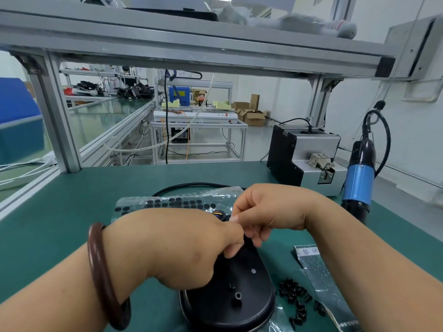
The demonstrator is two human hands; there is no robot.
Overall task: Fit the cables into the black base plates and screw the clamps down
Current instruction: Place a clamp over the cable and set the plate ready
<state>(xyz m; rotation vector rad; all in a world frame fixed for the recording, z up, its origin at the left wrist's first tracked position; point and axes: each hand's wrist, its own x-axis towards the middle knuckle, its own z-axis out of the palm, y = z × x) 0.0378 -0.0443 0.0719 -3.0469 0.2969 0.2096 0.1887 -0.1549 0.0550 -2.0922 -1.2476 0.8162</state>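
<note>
at 6 o'clock on the green mat lies the plate. at its 12 o'clock end, by the cable, your right hand pinches a small pale piece. your left hand curls there too, its grip hidden. you seem to be seating the cable. next you probably need the screws at 4 o'clock and the driver at 2. factory benches stand beyond.

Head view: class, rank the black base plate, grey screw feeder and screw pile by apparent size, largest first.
1. The black base plate and grey screw feeder: look alike; plate is nearer and partly hidden, so unranked.
2. The screw pile: clearly smallest.
</note>
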